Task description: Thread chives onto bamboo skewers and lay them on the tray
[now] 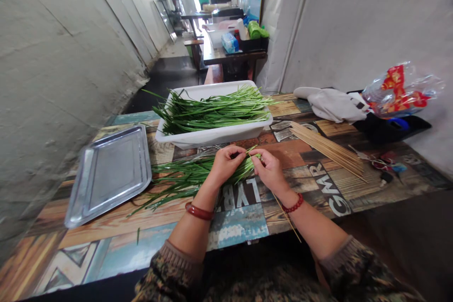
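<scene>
My left hand (pixel 228 164) is closed in a pinch on a thin green garlic chive stalk (pixel 252 147), just above a loose bunch of chives (pixel 186 174) on the table. Close beside it, my right hand (pixel 269 170) has thumb and forefinger pressed together at the same stalk. A thin bamboo skewer (pixel 288 219) slants out below my right palm toward the table's front edge, its upper part hidden by the hand. Behind both hands, a white plastic tub (pixel 212 140) holds a heap of long wet chives (pixel 215 111).
A metal tray (pixel 113 177) lies at left. To the right are a pile of bamboo skewers (pixel 327 151), scissors (pixel 375 160), a pale cap (pixel 332 104) and a clear-and-red plastic bag (pixel 399 89). Another table (pixel 233 56) and two people stand farther back.
</scene>
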The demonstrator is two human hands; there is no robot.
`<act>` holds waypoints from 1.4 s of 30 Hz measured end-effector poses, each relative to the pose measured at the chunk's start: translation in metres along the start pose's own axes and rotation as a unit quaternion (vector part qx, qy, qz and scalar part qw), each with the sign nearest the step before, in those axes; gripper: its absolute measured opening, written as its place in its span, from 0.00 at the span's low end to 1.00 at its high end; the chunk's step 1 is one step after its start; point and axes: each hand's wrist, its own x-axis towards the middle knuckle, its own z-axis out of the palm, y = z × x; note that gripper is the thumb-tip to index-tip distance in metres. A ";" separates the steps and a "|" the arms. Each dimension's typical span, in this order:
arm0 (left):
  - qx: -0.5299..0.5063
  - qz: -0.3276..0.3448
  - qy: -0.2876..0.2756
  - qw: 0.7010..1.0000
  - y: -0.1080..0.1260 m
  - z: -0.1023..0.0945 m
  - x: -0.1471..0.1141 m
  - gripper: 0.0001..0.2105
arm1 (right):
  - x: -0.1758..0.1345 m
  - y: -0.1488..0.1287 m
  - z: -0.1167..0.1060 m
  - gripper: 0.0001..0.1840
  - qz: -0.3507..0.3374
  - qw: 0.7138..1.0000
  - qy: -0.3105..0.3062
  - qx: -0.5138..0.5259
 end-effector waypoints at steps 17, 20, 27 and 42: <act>-0.011 -0.002 -0.008 1.000 0.000 0.000 0.000 0.07 | 0.000 0.001 0.000 0.11 -0.002 1.000 0.001 0.004; -0.009 0.005 -0.006 1.000 -0.001 0.001 0.000 0.07 | 0.000 0.000 0.000 0.11 0.001 1.000 0.001 0.003; -0.020 -0.008 -0.008 1.000 0.000 0.000 -0.001 0.07 | 0.000 0.000 0.001 0.11 0.002 1.000 0.002 0.007; -0.051 -0.024 -0.030 0.998 -0.002 0.001 -0.001 0.08 | 0.000 0.001 0.000 0.11 -0.003 1.000 0.001 0.002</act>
